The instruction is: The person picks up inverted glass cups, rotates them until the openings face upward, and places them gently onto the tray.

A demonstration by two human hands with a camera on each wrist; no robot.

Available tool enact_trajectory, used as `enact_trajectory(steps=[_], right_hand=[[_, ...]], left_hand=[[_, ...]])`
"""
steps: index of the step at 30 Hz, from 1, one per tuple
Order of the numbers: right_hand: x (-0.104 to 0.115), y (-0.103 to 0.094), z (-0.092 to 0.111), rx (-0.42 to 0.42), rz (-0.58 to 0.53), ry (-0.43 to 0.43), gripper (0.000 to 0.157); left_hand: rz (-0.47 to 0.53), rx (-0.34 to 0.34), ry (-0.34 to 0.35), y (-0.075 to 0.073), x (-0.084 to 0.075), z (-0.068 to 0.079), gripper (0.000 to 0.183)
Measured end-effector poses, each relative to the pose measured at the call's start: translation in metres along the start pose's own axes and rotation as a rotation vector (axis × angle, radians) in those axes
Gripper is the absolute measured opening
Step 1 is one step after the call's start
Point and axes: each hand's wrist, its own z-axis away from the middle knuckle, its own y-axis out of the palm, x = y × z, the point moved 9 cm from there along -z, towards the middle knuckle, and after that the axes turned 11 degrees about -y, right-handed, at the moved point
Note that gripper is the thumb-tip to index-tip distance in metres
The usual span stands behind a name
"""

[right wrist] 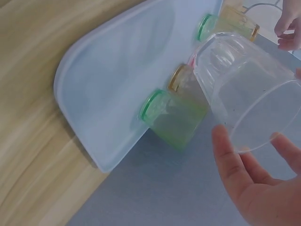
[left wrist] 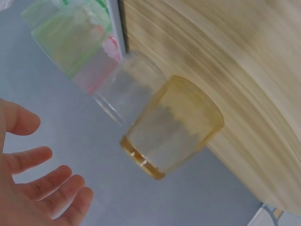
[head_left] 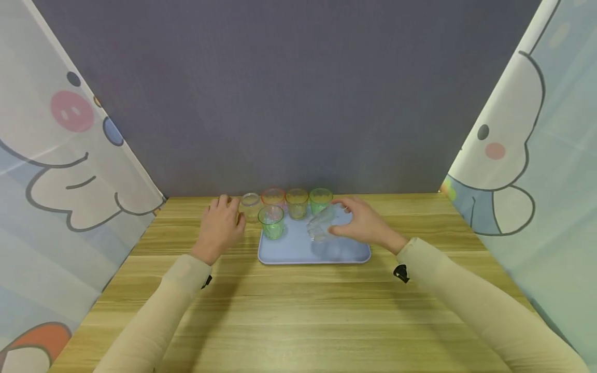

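Observation:
My right hand point(head_left: 359, 223) pinches a clear drinking glass point(right wrist: 249, 89) near its rim, thumb and fingers apart across it. The glass tilts over the blue-grey tray point(head_left: 308, 254), base toward the tray. My left hand point(head_left: 219, 228) holds nothing; its fingers are spread and relaxed in the left wrist view. Beside it on the table stand an upside-down amber glass point(left wrist: 171, 127) and a clear glass point(left wrist: 127, 87). Upright on the tray are a green glass point(head_left: 271, 223) at the left front, then a pink glass point(head_left: 273, 199), an amber glass point(head_left: 297, 204) and another green glass point(head_left: 321, 201) behind.
The tray lies on a wood-grain table point(head_left: 298, 311), near its far edge. A dark grey panel point(head_left: 298, 93) rises behind. Cartoon-print curtains point(head_left: 84, 155) hang at both sides.

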Motion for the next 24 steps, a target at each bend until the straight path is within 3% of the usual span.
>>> enact_trajectory(steps=[14,24], right_hand=[[-0.002,-0.005,0.000,0.041,0.096,0.006,0.074],[-0.006,-0.009,-0.002,0.110,0.181,0.024,0.073]], left_hand=[[-0.083,0.079,-0.057,0.021,0.031,-0.012,0.033],[-0.097,0.135,-0.091,0.033,0.043,-0.017,0.035]])
